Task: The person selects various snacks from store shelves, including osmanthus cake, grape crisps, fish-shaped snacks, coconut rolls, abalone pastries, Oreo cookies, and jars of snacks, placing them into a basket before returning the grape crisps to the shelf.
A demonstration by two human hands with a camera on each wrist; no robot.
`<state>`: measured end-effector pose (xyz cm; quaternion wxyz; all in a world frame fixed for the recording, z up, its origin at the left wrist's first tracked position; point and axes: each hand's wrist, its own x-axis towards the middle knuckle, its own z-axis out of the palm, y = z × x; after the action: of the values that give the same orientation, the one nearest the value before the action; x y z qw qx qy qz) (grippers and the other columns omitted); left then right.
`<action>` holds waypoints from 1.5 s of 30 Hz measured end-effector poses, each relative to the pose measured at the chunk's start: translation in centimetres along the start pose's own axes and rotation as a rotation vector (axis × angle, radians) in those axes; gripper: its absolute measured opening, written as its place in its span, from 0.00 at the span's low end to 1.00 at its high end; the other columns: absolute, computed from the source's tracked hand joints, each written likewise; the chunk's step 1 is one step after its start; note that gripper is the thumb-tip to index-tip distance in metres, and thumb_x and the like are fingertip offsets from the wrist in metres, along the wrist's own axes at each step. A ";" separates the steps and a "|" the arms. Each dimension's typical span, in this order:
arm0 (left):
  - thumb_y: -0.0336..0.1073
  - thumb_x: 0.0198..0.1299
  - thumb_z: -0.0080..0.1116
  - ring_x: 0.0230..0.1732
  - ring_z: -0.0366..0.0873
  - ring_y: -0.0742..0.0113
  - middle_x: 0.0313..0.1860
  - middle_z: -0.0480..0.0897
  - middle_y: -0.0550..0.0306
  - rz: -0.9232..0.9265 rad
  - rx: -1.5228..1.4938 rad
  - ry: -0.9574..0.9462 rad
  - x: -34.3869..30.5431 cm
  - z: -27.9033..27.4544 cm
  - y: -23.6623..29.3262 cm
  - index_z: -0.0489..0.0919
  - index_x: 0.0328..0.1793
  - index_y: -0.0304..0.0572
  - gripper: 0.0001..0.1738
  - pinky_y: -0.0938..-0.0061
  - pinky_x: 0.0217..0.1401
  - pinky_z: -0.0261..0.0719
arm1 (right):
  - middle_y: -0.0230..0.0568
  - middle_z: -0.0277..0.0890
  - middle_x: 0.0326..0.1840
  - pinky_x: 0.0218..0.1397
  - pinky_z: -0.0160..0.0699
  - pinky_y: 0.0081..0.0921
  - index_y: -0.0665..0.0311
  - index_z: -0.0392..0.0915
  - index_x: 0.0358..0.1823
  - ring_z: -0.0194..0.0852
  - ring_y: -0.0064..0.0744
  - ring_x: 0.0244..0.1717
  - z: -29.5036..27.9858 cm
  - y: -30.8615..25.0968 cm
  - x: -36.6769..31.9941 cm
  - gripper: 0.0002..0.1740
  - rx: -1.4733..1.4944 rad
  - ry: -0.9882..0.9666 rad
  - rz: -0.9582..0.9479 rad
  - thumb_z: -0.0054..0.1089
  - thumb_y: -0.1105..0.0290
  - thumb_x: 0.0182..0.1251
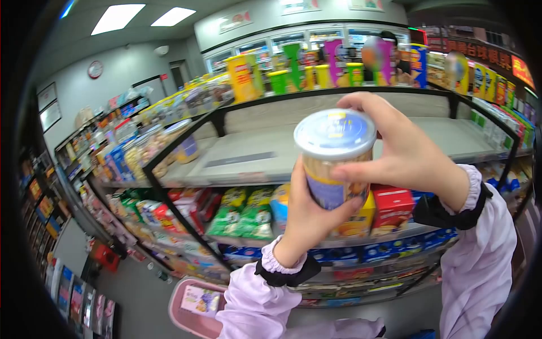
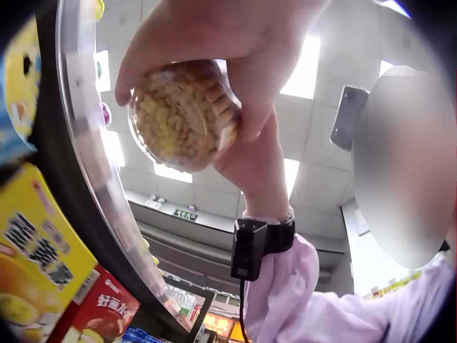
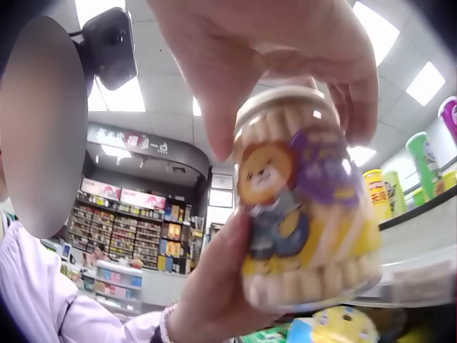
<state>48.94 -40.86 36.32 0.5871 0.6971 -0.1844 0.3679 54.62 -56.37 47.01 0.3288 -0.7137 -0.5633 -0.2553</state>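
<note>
Both hands hold a clear plastic snack jar [image 1: 327, 189] in front of a shelf. Its silvery lid [image 1: 319, 135] with a blue and yellow top faces up. My left hand [image 1: 313, 226] grips the jar low, with the thumb across its front. Higher up, my right hand [image 1: 409, 150] curls round the side just under the lid. A cartoon lion label [image 3: 275, 186] in purple and yellow shows in the right wrist view. Pale stick-shaped biscuits [image 2: 171, 121] show through the jar's bottom in the left wrist view.
Similar jars [image 1: 184, 148] stand at the left of the white shelf [image 1: 243, 158]. Tall canisters [image 1: 293, 65] line the top. Green bags [image 1: 254, 212] and a red box [image 1: 392, 206] fill the shelf below. A pink basket [image 1: 176, 299] with a purple box [image 1: 200, 299] is at lower left.
</note>
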 end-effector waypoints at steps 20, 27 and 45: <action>0.53 0.31 0.76 0.64 0.64 0.60 0.64 0.65 0.47 -0.275 -0.357 0.014 -13.5 -37.5 8.2 0.52 0.69 0.32 0.62 0.66 0.66 0.62 | 0.50 0.66 0.56 0.60 0.65 0.30 0.68 0.58 0.63 0.65 0.40 0.58 23.7 -21.2 17.2 0.49 0.546 -0.611 -0.516 0.74 0.62 0.37; 0.28 0.59 0.55 0.54 0.71 0.66 0.58 0.70 0.50 0.145 0.446 0.322 -5.5 -43.2 7.1 0.62 0.65 0.32 0.28 0.75 0.55 0.71 | 0.52 0.68 0.51 0.54 0.70 0.28 0.68 0.63 0.59 0.69 0.40 0.53 24.4 -21.2 25.8 0.44 0.311 -0.249 -0.219 0.71 0.61 0.37; 0.17 0.50 0.40 0.62 0.66 0.52 0.62 0.65 0.39 0.150 0.790 0.204 -1.0 -40.8 -0.8 0.57 0.68 0.31 0.34 0.68 0.64 0.63 | 0.57 0.69 0.55 0.58 0.67 0.28 0.74 0.62 0.58 0.69 0.44 0.57 29.4 -14.2 29.8 0.47 0.052 -0.378 0.008 0.72 0.55 0.38</action>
<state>36.76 -1.94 36.68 0.2613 0.8132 -0.0202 0.5196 47.62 -13.00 52.27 0.2364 -0.7424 -0.6186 -0.1009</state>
